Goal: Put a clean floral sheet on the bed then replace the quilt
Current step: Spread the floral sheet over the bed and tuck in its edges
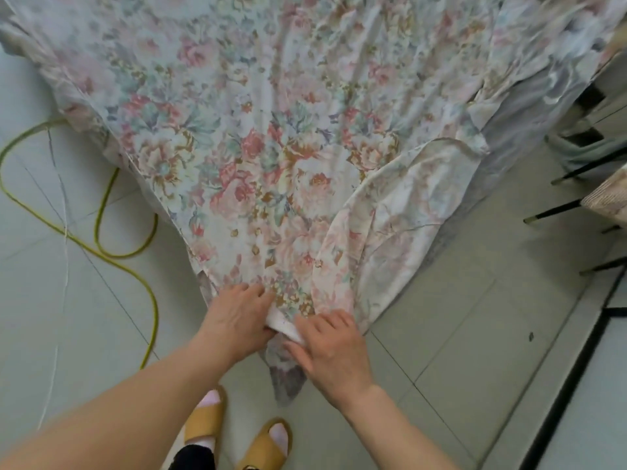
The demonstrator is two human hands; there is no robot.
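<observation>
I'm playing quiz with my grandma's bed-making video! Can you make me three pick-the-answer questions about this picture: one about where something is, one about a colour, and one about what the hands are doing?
1. Where does the looped hose lie?
A. on the floor left of the bed
B. on top of the sheet
C. across the slippers

2. What colour are the slippers?
A. blue
B. tan-yellow
C. black

3. What are the hands doing?
A. hanging free
B. holding a pillow
C. gripping the sheet's corner

Answers:
1 A: the yellow-green hose curls over the tiled floor, left of the floral sheet.
2 B: both slippers are tan-yellow, over white socks.
3 C: the left hand and right hand pinch the sheet's near corner.
</observation>
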